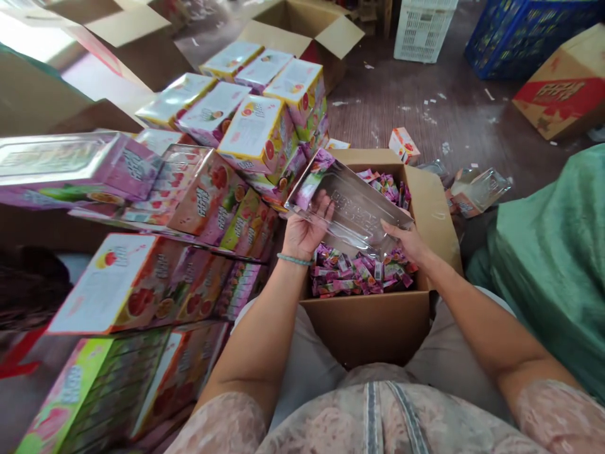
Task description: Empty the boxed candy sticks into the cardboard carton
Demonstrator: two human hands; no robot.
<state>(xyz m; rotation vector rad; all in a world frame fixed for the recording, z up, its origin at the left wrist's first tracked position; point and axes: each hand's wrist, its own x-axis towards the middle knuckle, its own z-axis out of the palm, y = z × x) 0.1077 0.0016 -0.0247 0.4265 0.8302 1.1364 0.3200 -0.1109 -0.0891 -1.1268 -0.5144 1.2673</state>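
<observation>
A clear plastic tray-like package (362, 208) with a purple printed end is held tilted above a cardboard box (363, 309). My left hand (309, 227), with a green bracelet at the wrist, supports its left end, fingers curled against it. My right hand (406, 239) pinches its right end, thumb on top. Beneath it, the cardboard box between the knees holds many small purple sachets (354, 274). The package hides part of the sachets.
Stacked printed fruit boxes (250, 132) fill the left side. An open carton (293, 25), a white crate (423, 31), a blue crate (520, 38) and a red-printed carton (562, 88) stand behind. Green fabric (553, 252) lies at right.
</observation>
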